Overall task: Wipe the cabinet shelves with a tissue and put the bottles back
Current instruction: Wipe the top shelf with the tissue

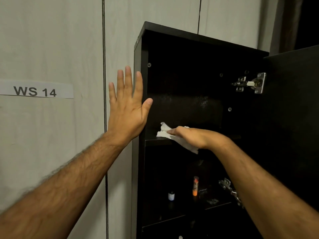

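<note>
In the black cabinet (189, 49), the flat right hand (191, 137) presses a tissue (164, 131) on the upper shelf (155, 141); the flat, empty left hand (127, 107) touches its side. Below stand an orange tube (195, 186) and, seemingly, a small bottle (171, 196).

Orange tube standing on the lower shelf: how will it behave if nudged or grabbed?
The orange tube stands upright, tall and narrow, so it probably tips easily if nudged. It looks round, so once down it may roll along the lower shelf. It seems small, likely light; a small dark-capped bottle stands apart to its left.
</note>
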